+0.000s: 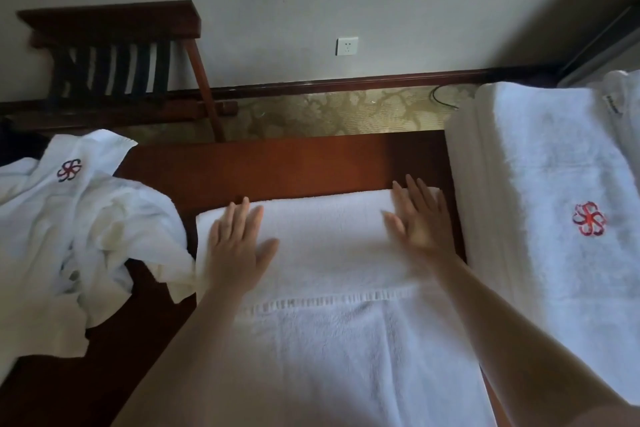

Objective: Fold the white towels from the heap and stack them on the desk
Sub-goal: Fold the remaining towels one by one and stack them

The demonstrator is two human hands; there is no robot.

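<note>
Dark reddish wood of the table point(311, 163) is showing at the far edge, and mid-table we are pressing the white towel point(329, 253) flat, left hand point(239, 243) and right hand point(415, 222) lying palm-down with straight fingers, each grip apart and clasping nothing, probably to smooth the fold. Thick, springy terry is likely needing this pressing before joining the squared stack point(540, 201) on the right, while the crumpled heap point(86, 236) is waiting on the left.

Bare desk point(294, 163) beyond the towel lies open, hemmed by heap point(86, 236) and stack point(547, 191).
</note>
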